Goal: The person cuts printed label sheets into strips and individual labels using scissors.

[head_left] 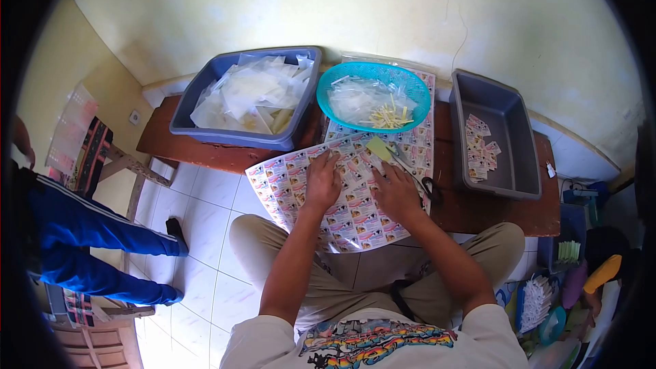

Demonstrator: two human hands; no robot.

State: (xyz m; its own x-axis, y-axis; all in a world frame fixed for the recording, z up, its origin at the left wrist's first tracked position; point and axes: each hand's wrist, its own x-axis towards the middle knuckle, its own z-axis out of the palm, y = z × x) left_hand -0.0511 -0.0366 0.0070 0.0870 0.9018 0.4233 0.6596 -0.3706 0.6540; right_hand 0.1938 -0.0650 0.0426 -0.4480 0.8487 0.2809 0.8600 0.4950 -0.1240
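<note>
A large sheet printed with rows of small labels (287,184) lies over the front of the bench and hangs toward my lap. My left hand (323,181) rests on it, fingers spread. To the right, my right hand (396,195) presses on the sheet with its fingers apart. Between and above the hands is a small yellow-green piece (378,149). Scissors with black handles (430,188) lie just beside my right hand, their blades pointing up and left. Behind the sheet stands a turquoise basket (374,68) with clear plastic pieces and yellowish strips.
On the bench (451,212), a grey-blue tub (236,138) of translucent bags stands left and a grey tub (509,123) with cut label pieces right. A person in blue trousers (102,232) stands at far left. Another person's arm (594,301) shows at lower right.
</note>
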